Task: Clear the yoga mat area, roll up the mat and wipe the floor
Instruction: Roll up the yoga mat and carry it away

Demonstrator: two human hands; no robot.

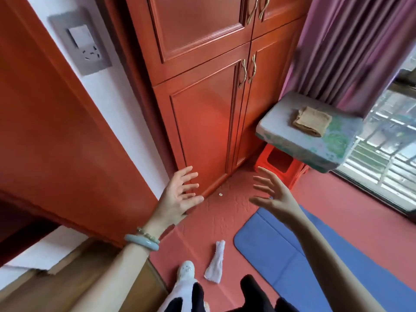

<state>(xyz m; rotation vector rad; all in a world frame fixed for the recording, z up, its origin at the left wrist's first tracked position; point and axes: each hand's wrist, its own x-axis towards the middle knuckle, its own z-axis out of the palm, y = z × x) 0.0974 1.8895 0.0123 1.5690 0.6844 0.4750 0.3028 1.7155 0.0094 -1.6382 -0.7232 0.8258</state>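
Note:
A blue yoga mat (292,255) lies flat on the red floor (225,212) at the lower right, its rounded corner nearest me. A white cloth (216,263) lies crumpled on the floor just left of the mat, by my white shoe (185,270). My left hand (177,198) is raised in front of the wardrobe with fingers spread and holds nothing. My right hand (273,194) hovers above the mat's far corner, fingers apart and empty. A folded tan cloth (311,120) rests on a pale patterned cushion (283,129).
A tall red-brown wardrobe (202,109) stands straight ahead. The cushion sits on a red plastic stool (279,167) beside purple curtains (349,46) and a window (387,140). A small white scrap (220,194) lies on the floor by the wardrobe base. A wall socket (86,49) is at left.

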